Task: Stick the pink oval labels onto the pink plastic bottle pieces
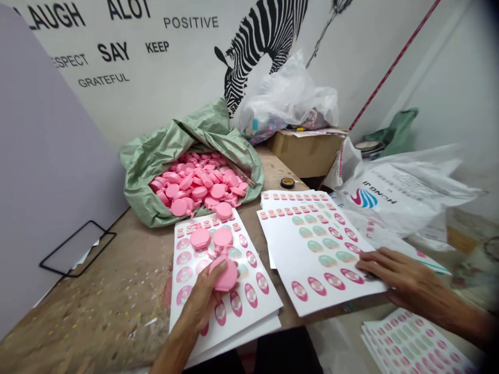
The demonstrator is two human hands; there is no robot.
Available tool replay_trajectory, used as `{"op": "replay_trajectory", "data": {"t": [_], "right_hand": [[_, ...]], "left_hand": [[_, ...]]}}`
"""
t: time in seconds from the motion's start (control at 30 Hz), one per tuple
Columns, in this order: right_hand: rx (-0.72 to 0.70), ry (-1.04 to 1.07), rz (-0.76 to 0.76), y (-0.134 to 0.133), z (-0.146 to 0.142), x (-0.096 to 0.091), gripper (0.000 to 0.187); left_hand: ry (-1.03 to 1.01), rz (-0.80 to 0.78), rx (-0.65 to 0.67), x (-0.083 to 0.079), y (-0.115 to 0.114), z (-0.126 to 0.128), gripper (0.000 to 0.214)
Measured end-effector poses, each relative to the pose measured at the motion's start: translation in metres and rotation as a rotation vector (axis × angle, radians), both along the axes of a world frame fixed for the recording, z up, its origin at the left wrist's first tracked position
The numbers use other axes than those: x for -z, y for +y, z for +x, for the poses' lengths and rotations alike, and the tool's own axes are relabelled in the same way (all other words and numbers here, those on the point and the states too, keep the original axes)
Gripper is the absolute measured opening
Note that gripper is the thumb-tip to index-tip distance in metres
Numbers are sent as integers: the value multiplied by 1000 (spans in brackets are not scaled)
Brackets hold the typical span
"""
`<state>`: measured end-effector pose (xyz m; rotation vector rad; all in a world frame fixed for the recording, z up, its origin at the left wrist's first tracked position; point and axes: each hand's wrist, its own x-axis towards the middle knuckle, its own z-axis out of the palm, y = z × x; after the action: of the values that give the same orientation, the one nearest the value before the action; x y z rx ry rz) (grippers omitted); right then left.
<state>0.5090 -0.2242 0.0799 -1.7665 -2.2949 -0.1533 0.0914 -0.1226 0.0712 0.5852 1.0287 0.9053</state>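
Observation:
My left hand (pixel 205 291) is closed around a round pink plastic case (pixel 226 274), thumb on top, above a stack of sticker sheets (pixel 249 306). Two more pink cases (pixel 200 239) lie just beyond it on the same sheets, and another (pixel 223 210) rests at their far edge. On the right, the fingers of my right hand (pixel 393 272) are bent together at the right edge of another sticker sheet (pixel 288 259), over its column of pink oval stickers. The fingertips are partly hidden, so whether a sticker is lifted does not show.
A green sack (pixel 146 171) full of pink cases lies open at the back. A black tape roll (pixel 287 183), a cardboard box (pixel 307 153) and white plastic bags (pixel 405 192) are behind and to the right. A black wire frame (pixel 78 249) stands left; more sticker sheets (pixel 413 343) lie lower right.

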Motion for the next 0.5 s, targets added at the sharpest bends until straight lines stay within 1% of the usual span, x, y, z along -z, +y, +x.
{"op": "replay_trajectory", "data": {"t": [0.07,0.13,0.2,0.27,0.37,0.43,0.5], "right_hand": [[7,3,-9,4,11,3,58],[105,8,29,12,13,9,52],[191,-20,59,21,5,15,45],[242,-80,59,30,-6,19,40],[227,-143,43,38,-16,25,39],[177,-133,33,38,-12,28,43],[149,-100,32,35,-2,27,52]], "left_hand": [[-15,56,61,-1,8,27,31],[-33,120,141,-1,17,57,31],[-27,199,195,1,26,84,33],[22,281,211,4,32,104,34],[75,301,219,11,33,120,37],[63,279,243,16,27,126,41],[57,276,275,19,18,131,43]]}}
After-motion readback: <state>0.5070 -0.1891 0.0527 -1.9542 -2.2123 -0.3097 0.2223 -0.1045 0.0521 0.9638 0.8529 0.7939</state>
